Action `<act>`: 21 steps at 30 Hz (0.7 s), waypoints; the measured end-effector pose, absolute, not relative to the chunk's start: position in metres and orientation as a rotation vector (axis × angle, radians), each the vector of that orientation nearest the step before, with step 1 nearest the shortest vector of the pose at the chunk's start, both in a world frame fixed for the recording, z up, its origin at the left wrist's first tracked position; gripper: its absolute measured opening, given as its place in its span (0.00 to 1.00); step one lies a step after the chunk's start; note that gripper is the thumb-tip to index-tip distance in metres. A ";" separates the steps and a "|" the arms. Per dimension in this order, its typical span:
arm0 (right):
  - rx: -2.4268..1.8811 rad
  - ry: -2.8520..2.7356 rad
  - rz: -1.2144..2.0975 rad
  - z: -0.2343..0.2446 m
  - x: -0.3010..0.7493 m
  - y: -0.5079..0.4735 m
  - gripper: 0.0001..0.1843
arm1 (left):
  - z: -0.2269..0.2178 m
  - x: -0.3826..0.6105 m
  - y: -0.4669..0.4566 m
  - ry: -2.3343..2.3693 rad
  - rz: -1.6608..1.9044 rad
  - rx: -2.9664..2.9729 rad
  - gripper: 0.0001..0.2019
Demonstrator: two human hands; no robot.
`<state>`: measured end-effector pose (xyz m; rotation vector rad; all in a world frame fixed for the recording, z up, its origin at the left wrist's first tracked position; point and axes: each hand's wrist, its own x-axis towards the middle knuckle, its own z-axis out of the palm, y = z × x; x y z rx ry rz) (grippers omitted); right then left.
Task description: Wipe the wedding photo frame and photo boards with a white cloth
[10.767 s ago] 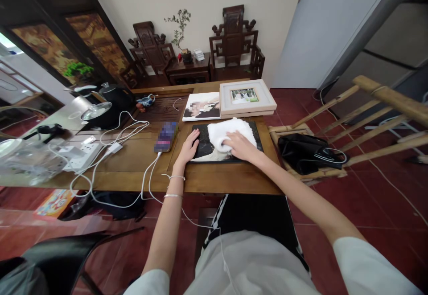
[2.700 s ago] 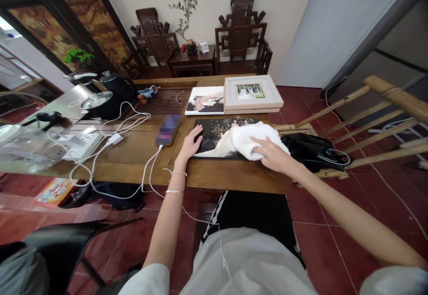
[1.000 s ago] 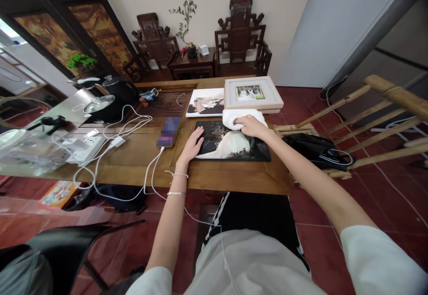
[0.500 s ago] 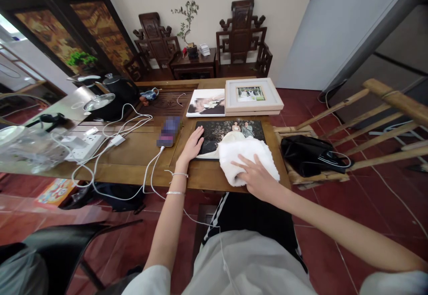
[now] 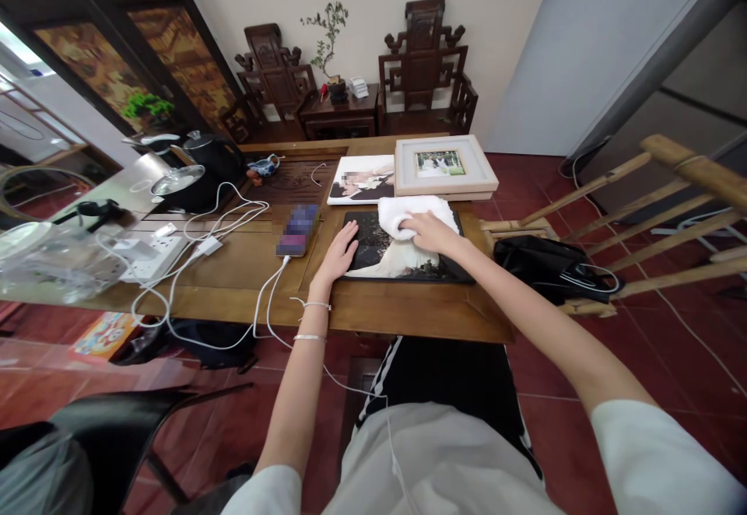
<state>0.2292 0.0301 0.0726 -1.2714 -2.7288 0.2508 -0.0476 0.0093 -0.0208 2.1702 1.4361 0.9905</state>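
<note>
A dark photo panel (image 5: 367,243) with a wedding picture lies flat on the wooden table in front of me. My left hand (image 5: 340,252) rests flat on its left edge, fingers stretched out. A folded white cloth (image 5: 392,211) covers the panel's upper right part. My right hand (image 5: 430,232) grips the cloth and presses it on the panel, its fingertips partly sunk in the fabric. Below the cloth, the pale dress in the picture shows. Just behind the panel lie a white-edged photo print (image 5: 362,176) and a light wooden picture frame (image 5: 484,166).
To the left, a phone (image 5: 297,231) is plugged into a white cable, near a power strip (image 5: 155,258) with tangled cords. A kettle (image 5: 213,159) and a lidded pot (image 5: 184,188) stand farther back. A bamboo chair (image 5: 583,244) with a black bag stands right of the table.
My right hand has slid the cloth away from me, from the panel's near right side to its far edge. The lower part of the picture is uncovered. My left hand stays in place.
</note>
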 end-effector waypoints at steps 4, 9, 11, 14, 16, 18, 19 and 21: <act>-1.286 -2.685 0.232 0.072 0.230 0.053 0.31 | -0.022 -0.048 0.010 1.434 0.975 2.180 0.24; -1.291 -2.661 0.221 0.061 0.229 0.030 0.33 | -0.021 -0.048 0.009 1.437 0.978 2.176 0.24; -1.276 -2.670 0.225 0.054 0.231 0.003 0.34 | -0.021 -0.047 0.009 1.439 0.987 2.174 0.24; -1.183 -2.704 0.253 0.043 0.238 -0.049 0.36 | -0.020 -0.046 0.008 1.441 1.008 2.179 0.24; -1.098 -2.719 0.251 0.038 0.244 -0.083 0.35 | -0.019 -0.045 0.007 1.439 1.019 2.184 0.24; -1.040 -2.740 0.272 0.036 0.249 -0.110 0.32 | -0.018 -0.044 0.006 1.437 1.025 2.184 0.24; -1.019 -2.753 0.287 0.036 0.250 -0.120 0.31 | -0.018 -0.044 0.006 1.437 1.026 2.183 0.24; -1.005 -2.774 0.320 0.039 0.251 -0.129 0.31 | -0.017 -0.043 0.006 1.439 1.024 2.180 0.23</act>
